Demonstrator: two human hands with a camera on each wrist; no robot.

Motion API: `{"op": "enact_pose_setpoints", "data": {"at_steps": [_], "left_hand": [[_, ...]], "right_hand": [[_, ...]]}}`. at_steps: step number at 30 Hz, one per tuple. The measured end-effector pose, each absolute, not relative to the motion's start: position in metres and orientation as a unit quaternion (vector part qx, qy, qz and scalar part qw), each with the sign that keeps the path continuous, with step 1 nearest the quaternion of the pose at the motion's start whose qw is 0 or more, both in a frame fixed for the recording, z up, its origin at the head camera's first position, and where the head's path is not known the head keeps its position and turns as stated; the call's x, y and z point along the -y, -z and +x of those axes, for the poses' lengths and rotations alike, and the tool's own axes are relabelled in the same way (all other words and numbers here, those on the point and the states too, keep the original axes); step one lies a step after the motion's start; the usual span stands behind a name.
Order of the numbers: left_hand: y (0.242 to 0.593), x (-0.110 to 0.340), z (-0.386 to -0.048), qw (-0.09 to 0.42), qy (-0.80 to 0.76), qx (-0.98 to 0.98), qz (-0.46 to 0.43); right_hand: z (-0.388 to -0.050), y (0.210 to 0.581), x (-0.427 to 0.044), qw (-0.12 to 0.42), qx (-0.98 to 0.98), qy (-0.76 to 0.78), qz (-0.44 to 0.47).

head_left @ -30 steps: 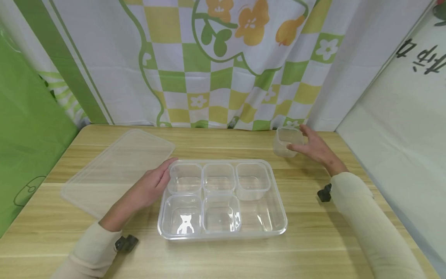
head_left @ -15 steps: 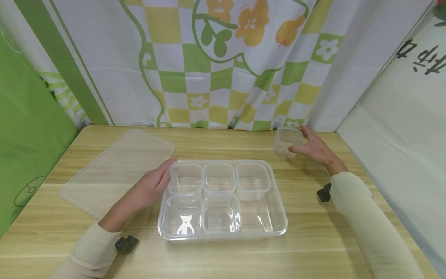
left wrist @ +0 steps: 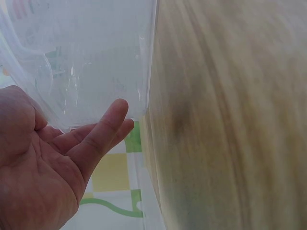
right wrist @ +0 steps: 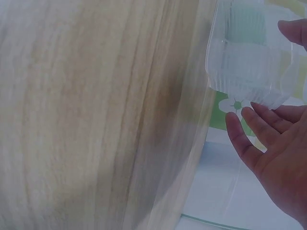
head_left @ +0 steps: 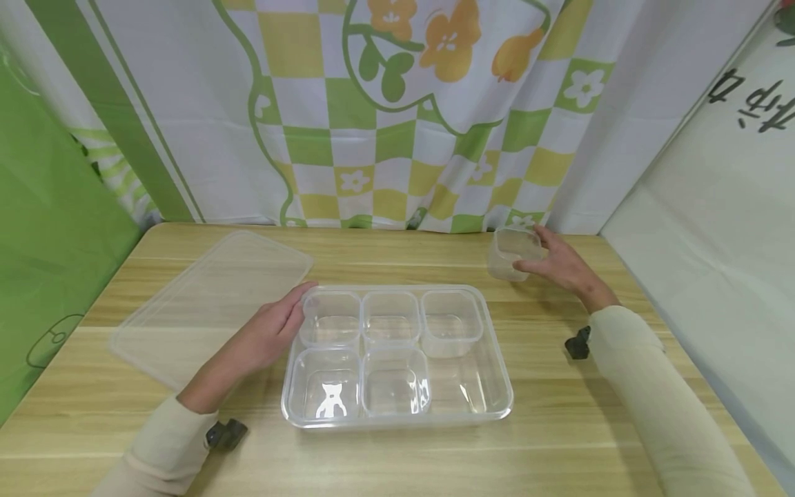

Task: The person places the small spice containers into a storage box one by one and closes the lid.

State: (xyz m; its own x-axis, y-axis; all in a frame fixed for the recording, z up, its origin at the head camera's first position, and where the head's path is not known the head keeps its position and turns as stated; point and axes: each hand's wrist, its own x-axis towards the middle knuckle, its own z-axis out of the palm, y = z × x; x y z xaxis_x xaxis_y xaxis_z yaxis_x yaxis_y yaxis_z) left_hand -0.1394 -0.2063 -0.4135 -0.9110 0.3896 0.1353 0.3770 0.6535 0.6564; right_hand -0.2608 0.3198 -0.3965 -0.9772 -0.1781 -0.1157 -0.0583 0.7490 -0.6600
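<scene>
A large clear plastic box [head_left: 497,376] stands on the table with several small square containers in it. Its front right section holds no container. My left hand [head_left: 270,331] rests against the box's back left corner. In the left wrist view its fingers [left wrist: 103,129] lie fairly straight along the outer wall. At the back right, my right hand [head_left: 559,262] holds another small square plastic container [head_left: 506,259], thumb at the front and fingers round the far side. The right wrist view shows that container [right wrist: 244,52] upright between thumb and fingertips, its base at the table.
A flat translucent lid [head_left: 211,297] lies on the wooden table [head_left: 397,466] to the left, partly behind the left forearm. A patterned curtain [head_left: 397,138] hangs along the back edge. Green sheeting [head_left: 56,193] is on the left and white sheeting [head_left: 714,207] on the right.
</scene>
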Motion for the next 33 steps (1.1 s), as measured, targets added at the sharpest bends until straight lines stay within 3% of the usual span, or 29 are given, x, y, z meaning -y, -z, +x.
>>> {"op": "enact_pose_setpoints", "data": {"at_steps": [33], "left_hand": [[0.4126, 0.2057, -0.1394, 0.01, -0.36, -0.908, 0.214]], "right_hand": [[-0.2534, 0.3896, -0.3287, 0.067, -0.929, 0.36, -0.054]]}}
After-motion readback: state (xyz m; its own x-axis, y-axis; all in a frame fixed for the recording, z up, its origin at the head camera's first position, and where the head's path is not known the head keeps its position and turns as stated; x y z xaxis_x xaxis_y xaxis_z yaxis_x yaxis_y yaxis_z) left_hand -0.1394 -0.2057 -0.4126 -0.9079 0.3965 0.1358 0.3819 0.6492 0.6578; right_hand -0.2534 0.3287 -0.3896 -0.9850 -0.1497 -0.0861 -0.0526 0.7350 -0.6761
